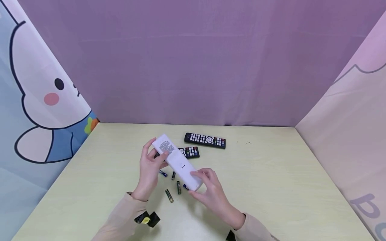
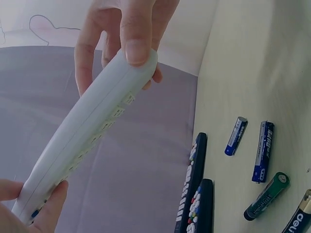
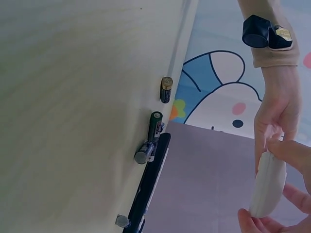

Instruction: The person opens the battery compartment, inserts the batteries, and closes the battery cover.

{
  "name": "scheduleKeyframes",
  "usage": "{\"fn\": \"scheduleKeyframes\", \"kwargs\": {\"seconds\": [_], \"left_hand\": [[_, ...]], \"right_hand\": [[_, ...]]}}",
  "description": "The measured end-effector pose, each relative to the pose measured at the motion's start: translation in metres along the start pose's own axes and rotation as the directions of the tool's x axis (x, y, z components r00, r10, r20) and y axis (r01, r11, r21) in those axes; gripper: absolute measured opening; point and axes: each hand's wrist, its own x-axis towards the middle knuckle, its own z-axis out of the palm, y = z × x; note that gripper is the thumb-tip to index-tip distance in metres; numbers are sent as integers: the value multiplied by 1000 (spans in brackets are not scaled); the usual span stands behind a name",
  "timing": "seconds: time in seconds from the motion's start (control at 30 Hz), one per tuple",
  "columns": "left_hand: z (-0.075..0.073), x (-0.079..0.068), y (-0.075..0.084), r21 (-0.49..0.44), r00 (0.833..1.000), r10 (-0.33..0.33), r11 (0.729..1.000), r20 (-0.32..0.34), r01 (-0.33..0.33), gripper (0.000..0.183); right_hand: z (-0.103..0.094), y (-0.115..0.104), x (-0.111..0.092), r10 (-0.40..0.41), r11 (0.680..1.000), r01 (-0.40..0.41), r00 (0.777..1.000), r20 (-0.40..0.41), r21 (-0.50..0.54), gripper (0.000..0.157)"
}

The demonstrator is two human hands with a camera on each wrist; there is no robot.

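Note:
A white remote control (image 1: 178,162) is held slantwise above the table, its back with a grey printed label and the battery cover facing the head view. My left hand (image 1: 148,167) grips the label end between thumb and fingers. At the lower end, my right hand (image 1: 212,192) pinches the remote with thumb and index finger. In the left wrist view, button rows show along one side of the white remote (image 2: 90,128). Beneath it lie several loose batteries, among them a dark one (image 1: 169,195) and a blue one (image 2: 263,151).
Two black remote controls lie behind the batteries: one farther back (image 1: 205,142), and a nearer one (image 1: 193,152) partly hidden by the white remote. A pale table (image 1: 271,174) bears everything. Purple cloth (image 1: 193,67) hangs behind, with printed cloths at both sides.

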Motion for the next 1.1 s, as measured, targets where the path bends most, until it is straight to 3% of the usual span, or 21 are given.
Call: {"fn": "scheduleKeyframes", "kwargs": {"seconds": [0.4,0.77,1.1], "left_hand": [[1,0,-1,-24,1000,-5,1000,-5,5,59],[6,-4,1,26,998,-7,1000,55,6,58],[8,-5,5,87,997,-5,996,75,-2,57]], "right_hand": [[-5,-3,5,164,977,-180,977,137,118,53],[-5,0,13,141,957,-185,969,202,222,55],[-4,-2,13,164,950,-217,958,235,223,57]]}}
